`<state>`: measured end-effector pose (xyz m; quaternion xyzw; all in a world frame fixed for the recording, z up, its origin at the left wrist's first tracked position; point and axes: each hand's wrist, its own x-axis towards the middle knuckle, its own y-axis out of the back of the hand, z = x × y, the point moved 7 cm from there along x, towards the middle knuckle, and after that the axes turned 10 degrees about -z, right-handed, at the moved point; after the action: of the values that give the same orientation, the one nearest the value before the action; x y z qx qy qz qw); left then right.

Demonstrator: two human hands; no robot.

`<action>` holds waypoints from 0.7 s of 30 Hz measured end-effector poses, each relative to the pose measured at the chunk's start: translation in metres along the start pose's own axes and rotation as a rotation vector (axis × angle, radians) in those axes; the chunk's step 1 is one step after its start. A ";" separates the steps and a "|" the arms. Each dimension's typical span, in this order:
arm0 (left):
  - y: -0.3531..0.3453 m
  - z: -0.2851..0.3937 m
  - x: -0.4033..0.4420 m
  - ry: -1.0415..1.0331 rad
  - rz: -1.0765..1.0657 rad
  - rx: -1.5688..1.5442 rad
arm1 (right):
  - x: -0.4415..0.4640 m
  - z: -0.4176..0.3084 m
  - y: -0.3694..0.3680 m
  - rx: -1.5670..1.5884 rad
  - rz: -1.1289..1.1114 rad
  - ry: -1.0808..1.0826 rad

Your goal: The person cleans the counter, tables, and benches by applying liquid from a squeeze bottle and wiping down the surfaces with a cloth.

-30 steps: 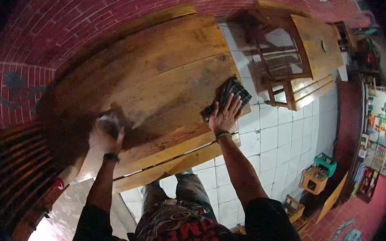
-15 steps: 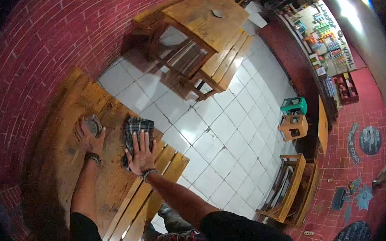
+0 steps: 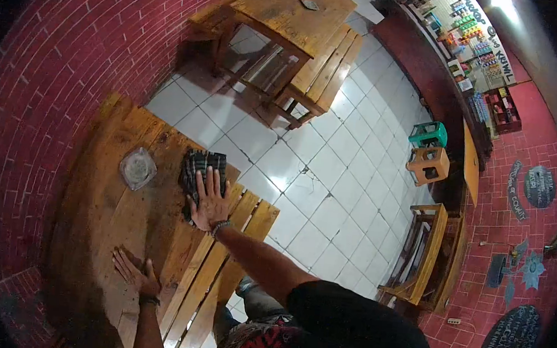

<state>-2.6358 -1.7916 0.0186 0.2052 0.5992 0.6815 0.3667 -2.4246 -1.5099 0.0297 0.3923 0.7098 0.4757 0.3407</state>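
Note:
A dark checked cloth [image 3: 202, 163] lies bunched on the wooden table [image 3: 99, 212], close to its right edge. My right hand [image 3: 211, 201] presses flat on the cloth, fingers stretched out and a beaded bracelet at the wrist. Left of the cloth, a squarish glass ashtray [image 3: 138, 168] rests on the tabletop, touched by neither hand. Nearer to me, my left hand [image 3: 137, 277] is open with its fingers spread, low over or on the boards; whether it touches them I cannot tell. It holds nothing.
A slatted bench [image 3: 227, 242] runs along the table's right side. Beyond the white tiled floor [image 3: 304, 176] stand another table [image 3: 291, 11] and bench. A green stool [image 3: 428, 135] and a brown stool [image 3: 428, 165] are by the counter. A brick wall [image 3: 56, 91] borders the left.
My left hand has let go of the ashtray and drawn back toward me, leaving it on the table. My right hand stays flat on the cloth.

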 end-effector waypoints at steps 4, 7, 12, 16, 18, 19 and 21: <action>-0.018 -0.065 -0.078 -0.012 0.073 0.027 | 0.001 -0.002 -0.011 -0.083 0.130 0.003; -0.004 -0.099 -0.125 0.023 0.137 0.091 | 0.001 0.001 -0.019 -0.100 0.042 -0.014; -0.002 -0.166 -0.177 0.161 0.056 0.129 | -0.047 -0.043 -0.024 -0.024 -0.092 0.090; 0.000 -0.194 -0.200 0.084 0.024 0.096 | -0.138 -0.120 -0.052 -0.156 -0.496 0.287; -0.001 -0.199 -0.199 0.072 0.020 0.057 | -0.171 -0.162 -0.079 -0.039 -0.390 0.576; 0.001 -0.195 -0.197 0.081 0.050 0.089 | -0.175 -0.178 -0.088 -0.036 -0.397 0.584; 0.008 -0.188 -0.197 0.087 0.067 0.109 | -0.191 -0.219 -0.098 -0.034 -0.441 0.794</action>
<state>-2.6459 -2.0635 0.0209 0.2148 0.6438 0.6678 0.3055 -2.5475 -1.7912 0.0275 0.0135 0.8440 0.5170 0.1418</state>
